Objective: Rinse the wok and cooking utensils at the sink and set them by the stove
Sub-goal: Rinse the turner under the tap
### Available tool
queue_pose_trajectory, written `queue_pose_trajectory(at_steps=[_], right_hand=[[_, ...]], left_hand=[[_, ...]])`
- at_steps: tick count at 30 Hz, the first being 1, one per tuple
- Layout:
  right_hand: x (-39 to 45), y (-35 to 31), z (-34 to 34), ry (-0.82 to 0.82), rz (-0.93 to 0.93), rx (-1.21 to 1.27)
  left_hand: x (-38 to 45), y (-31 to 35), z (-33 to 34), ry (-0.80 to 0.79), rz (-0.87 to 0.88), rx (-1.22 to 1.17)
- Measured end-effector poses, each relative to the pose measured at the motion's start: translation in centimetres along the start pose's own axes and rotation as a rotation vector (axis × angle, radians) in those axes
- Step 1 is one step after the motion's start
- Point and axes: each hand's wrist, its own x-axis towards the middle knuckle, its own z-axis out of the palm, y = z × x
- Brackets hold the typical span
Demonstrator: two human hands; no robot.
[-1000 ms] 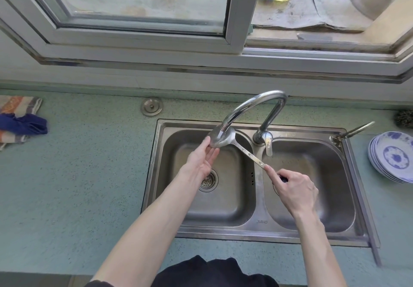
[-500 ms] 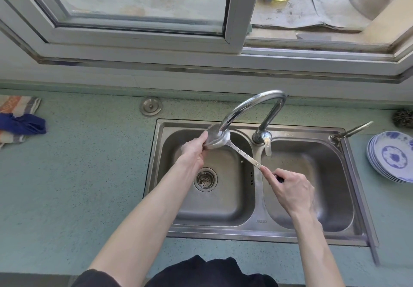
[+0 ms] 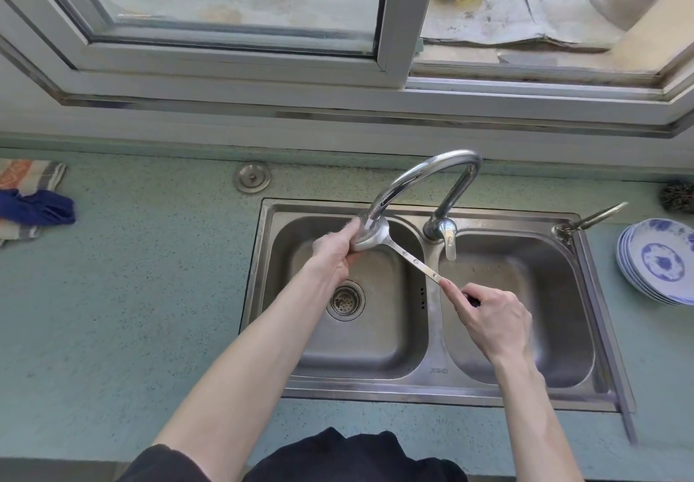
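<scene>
The ladle (image 3: 379,235) sits under the faucet (image 3: 420,177) spout, over the sink's (image 3: 432,384) left basin. My left hand (image 3: 334,252) curls round its bowl; my right hand (image 3: 492,316) grips the handle end, forefinger laid straight along it. Blue-patterned plates (image 3: 657,260) stack on the counter at right.

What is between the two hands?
The ladle's long metal handle spans from left hand to right hand, above the sink, head view.

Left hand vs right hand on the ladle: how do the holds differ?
The left hand cups the bowl of the ladle under the faucet, over the left basin; the right hand grips the handle end, lower, over the right basin. Both hold the same ladle.
</scene>
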Motion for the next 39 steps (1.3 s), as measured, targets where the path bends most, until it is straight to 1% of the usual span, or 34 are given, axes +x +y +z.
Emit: queue_pose_trajectory(at_steps=[2,3,8,10,11,13,16,18,20,22,24,26,29,31,34,35,37,39], right_hand=[[-0.1,-0.1,0.3,0.001,0.004,-0.009],[-0.2,0.0,0.3,0.000,0.009,-0.012],[-0.5,1.0,0.0,-0.003,0.009,0.004],[-0.6,0.8,-0.1,-0.011,-0.001,0.006],[-0.6,0.6,-0.2,-0.012,0.002,0.009],[-0.7,0.2,-0.3,-0.004,-0.003,0.015],[-0.8,-0.1,-0.3,0.000,-0.021,0.001],[-0.9,-0.4,-0.2,0.012,-0.033,0.002],[-1.0,-0.5,0.0,0.018,-0.026,0.004],[-1.2,-0.5,0.1,0.021,-0.014,0.004],[-1.3,-0.4,0.2,0.028,-0.013,0.003],[-1.3,-0.5,0.1,0.040,-0.021,-0.006],[-1.2,-0.4,0.0,0.042,-0.026,-0.029],[-1.1,-0.4,-0.1,0.038,-0.047,-0.049],[-1.2,-0.7,-0.3,0.028,-0.088,-0.098],[-1.3,-0.9,-0.4,0.025,-0.092,-0.106],[-1.4,-1.3,-0.4,0.022,-0.092,-0.116],[-1.6,-1.5,-0.4,0.011,-0.090,-0.123]], left_hand=[[0.0,-0.1,0.0,0.014,0.002,-0.017],[-0.1,0.1,0.0,-0.015,-0.007,-0.010],[-0.1,1.9,-1.7,-0.293,-0.133,0.143],[-0.2,2.2,-2.0,-0.335,-0.125,0.206],[-0.5,2.2,-2.0,-0.330,-0.116,0.246],[-0.5,2.0,-1.6,-0.241,-0.080,0.335],[0.1,1.4,-1.0,-0.002,0.028,0.390],[0.1,1.2,-0.8,0.087,0.088,0.417],[0.1,1.1,-0.7,0.088,0.133,0.449],[0.1,1.1,-0.8,0.030,0.154,0.494],[0.2,1.1,-1.1,-0.032,0.190,0.610],[-0.4,1.3,-1.1,-0.095,0.185,0.721],[-0.4,1.2,-1.1,-0.131,0.176,0.795],[-0.9,1.0,-0.8,-0.078,0.188,0.788],[-1.3,0.6,-0.5,0.139,0.242,0.780],[-1.1,0.4,-0.5,0.176,0.256,0.765],[-0.8,0.3,-0.7,0.203,0.282,0.717],[-0.4,0.2,-1.0,0.189,0.298,0.681]])
